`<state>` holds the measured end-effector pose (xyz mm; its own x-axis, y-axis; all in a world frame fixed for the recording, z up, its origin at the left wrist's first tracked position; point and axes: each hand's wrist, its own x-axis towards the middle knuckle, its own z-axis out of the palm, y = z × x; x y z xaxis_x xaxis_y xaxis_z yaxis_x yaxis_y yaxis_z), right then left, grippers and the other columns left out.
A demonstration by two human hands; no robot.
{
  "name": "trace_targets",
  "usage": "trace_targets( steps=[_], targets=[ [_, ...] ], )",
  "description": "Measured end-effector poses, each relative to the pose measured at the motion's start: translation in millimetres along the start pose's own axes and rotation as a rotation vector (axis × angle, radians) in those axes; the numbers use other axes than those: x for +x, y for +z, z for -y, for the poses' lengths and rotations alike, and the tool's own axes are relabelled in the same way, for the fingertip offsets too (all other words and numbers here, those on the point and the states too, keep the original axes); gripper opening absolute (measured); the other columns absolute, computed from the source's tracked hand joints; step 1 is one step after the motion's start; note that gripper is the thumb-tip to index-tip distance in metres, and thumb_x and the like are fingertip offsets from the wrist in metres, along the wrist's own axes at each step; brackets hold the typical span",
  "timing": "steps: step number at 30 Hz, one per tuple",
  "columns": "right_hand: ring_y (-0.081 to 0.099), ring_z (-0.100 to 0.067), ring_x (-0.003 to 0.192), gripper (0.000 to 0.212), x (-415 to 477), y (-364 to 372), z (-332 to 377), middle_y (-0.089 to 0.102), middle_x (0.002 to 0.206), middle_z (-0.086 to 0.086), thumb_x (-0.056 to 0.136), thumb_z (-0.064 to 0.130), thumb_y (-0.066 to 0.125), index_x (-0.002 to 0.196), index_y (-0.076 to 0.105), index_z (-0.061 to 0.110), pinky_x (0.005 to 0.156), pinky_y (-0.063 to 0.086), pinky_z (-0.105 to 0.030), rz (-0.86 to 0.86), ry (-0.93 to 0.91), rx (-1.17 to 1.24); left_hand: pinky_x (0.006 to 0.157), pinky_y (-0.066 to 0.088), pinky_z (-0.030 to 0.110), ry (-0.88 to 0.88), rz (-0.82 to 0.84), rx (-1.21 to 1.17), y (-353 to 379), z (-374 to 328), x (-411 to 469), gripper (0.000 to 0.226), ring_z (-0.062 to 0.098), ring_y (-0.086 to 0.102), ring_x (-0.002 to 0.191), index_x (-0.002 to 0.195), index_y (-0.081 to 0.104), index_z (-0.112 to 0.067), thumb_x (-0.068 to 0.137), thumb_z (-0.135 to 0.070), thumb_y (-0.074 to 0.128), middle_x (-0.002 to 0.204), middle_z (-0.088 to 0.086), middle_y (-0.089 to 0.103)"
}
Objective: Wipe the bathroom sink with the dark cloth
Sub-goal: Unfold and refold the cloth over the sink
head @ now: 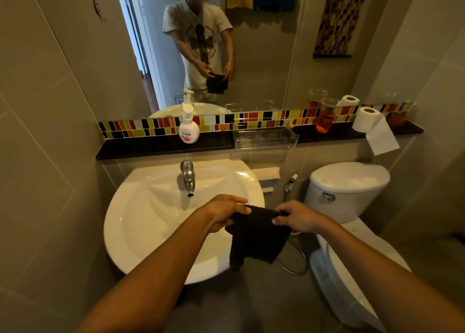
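hands (224, 213) stretch dark cloth (256, 234) between

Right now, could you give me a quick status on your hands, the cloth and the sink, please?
Left hand and right hand both gripping dark cloth. Cloth hanging over sink front rim, not touching basin. Basin bare; faucet at back.

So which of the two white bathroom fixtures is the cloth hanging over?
The sink, left of the toilet: both hands hold the dark cloth above its right rim.
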<state>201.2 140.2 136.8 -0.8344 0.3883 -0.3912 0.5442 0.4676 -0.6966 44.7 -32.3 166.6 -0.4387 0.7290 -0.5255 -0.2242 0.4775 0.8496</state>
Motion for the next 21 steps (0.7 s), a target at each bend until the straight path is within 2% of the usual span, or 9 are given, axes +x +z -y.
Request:
trace_targets(
  steps=[2, 4, 9, 11, 14, 17, 21],
  targets=[
    [0.062, -0.008, 0.09, 0.009, -3, -13, 5, 0.066, 0.091, 0.007, 0.092, 0.026, 0.058, 0.092, 0.065, 0.031, 0.074, 0.048, -0.026, -0.026, -0.045, 0.011, 0.107, 0.042, 0.041, 0.026, 0.013, 0.171, 1, -8, 3, 0.042, 0.03, 0.048, 0.124, 0.122, 0.061, -0.01, 0.082, 0.0, 0.068, 0.128, 0.012, 0.056],
    [0.061, -0.003, 0.088, 0.013, -5, -24, 8, 0.065, 0.089, 0.011, 0.093, 0.024, 0.057, 0.089, 0.065, 0.034, 0.069, 0.043, -0.02, -0.043, -0.068, 0.06, 0.103, 0.045, 0.04, 0.044, -0.002, 0.326, 5, -14, 8, 0.042, 0.029, 0.051, 0.121, 0.122, 0.061, -0.01, 0.081, -0.001, 0.069, 0.127, 0.012, 0.057],
    [0.061, -0.013, 0.099, 0.015, 1, -43, 5, 0.066, 0.1, 0.003, 0.09, 0.018, 0.062, 0.104, 0.067, 0.02, 0.077, 0.047, -0.024, -0.132, -0.077, 0.154, 0.092, 0.046, 0.033, 0.174, -0.104, 0.648, 15, -32, 27, 0.032, 0.025, 0.055, 0.112, 0.117, 0.064, -0.01, 0.086, -0.01, 0.067, 0.122, 0.012, 0.06],
    [0.059, -0.015, 0.096, 0.015, 3, -58, 9, 0.065, 0.096, 0.0, 0.091, 0.022, 0.061, 0.103, 0.068, 0.016, 0.077, 0.043, -0.027, -0.169, -0.073, 0.06, 0.085, 0.045, 0.029, 0.228, -0.12, 0.718, 14, -46, 34, 0.029, 0.024, 0.055, 0.109, 0.116, 0.066, -0.009, 0.088, -0.014, 0.065, 0.121, 0.011, 0.061],
    [0.057, -0.015, 0.087, 0.016, 4, -88, 21, 0.062, 0.086, 0.0, 0.093, 0.027, 0.059, 0.095, 0.067, 0.013, 0.066, 0.04, -0.025, -0.194, -0.063, -0.02, 0.087, 0.046, 0.03, 0.275, -0.119, 0.789, 10, -69, 45, 0.032, 0.024, 0.058, 0.108, 0.118, 0.066, -0.008, 0.087, -0.017, 0.066, 0.119, 0.011, 0.064],
    [0.058, -0.012, 0.09, 0.01, 7, -114, 27, 0.065, 0.093, 0.002, 0.089, 0.028, 0.064, 0.095, 0.067, 0.02, 0.071, 0.04, -0.027, -0.19, -0.067, -0.025, 0.085, 0.047, 0.028, 0.35, -0.135, 0.854, 6, -89, 57, 0.03, 0.022, 0.06, 0.104, 0.114, 0.067, -0.009, 0.086, -0.015, 0.068, 0.113, 0.01, 0.066],
    [0.058, -0.01, 0.086, 0.01, 31, -137, 28, 0.061, 0.086, 0.008, 0.083, 0.029, 0.07, 0.091, 0.063, 0.027, 0.063, 0.038, -0.023, -0.205, -0.038, -0.299, 0.085, 0.049, 0.03, 0.492, -0.159, 0.887, 4, -115, 82, 0.022, 0.018, 0.061, 0.097, 0.109, 0.069, -0.011, 0.088, -0.016, 0.065, 0.106, 0.008, 0.068]
  ],
)
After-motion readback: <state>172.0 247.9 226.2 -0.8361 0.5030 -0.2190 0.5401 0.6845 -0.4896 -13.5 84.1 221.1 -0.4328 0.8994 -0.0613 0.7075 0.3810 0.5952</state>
